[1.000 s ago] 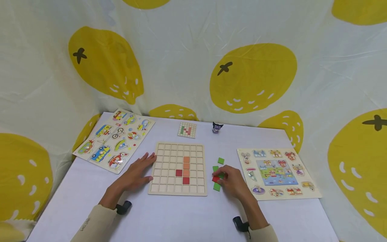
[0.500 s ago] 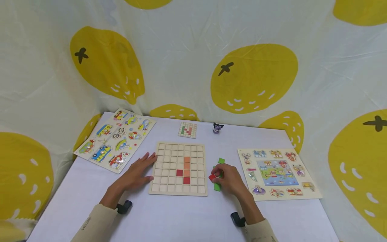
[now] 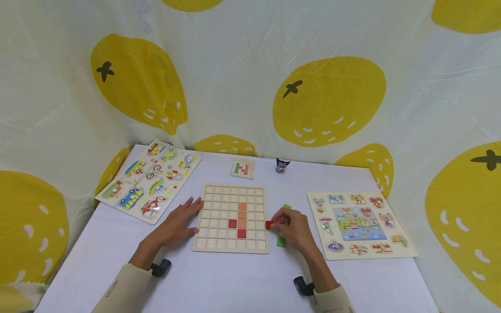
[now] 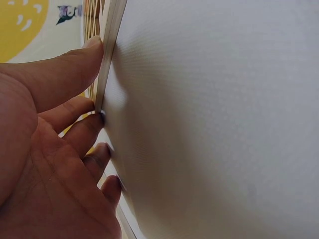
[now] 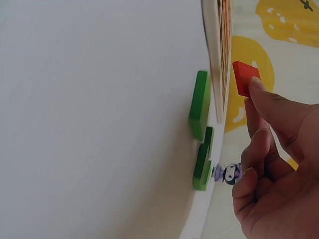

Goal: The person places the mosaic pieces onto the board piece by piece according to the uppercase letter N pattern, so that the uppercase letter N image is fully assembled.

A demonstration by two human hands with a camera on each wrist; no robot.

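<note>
My right hand (image 3: 296, 229) pinches a red square tile (image 5: 244, 76) between thumb and fingertips, raised off the table beside the right edge of the wooden grid board (image 3: 213, 217). Set in the board's cells are orange tiles (image 3: 242, 214) in a column and two dark red tiles (image 3: 242, 234). My left hand (image 3: 176, 226) lies at the board's left edge, thumb and fingertips touching its rim with the fingers extended. Under and around the right hand lie several green tiles (image 5: 200, 105), partly hidden by it in the head view.
A small pattern card (image 3: 242, 168) and a dark figurine (image 3: 281, 165) stand behind the board. A vehicle puzzle board (image 3: 156, 182) lies at the left; another picture puzzle board (image 3: 362, 252) lies at the right. Lemon-print cloth (image 3: 231, 87) hangs behind the table.
The red tile has been lifted from among the green tiles and carried left to the board's right edge by my right hand. My left hand has stayed in place.
</note>
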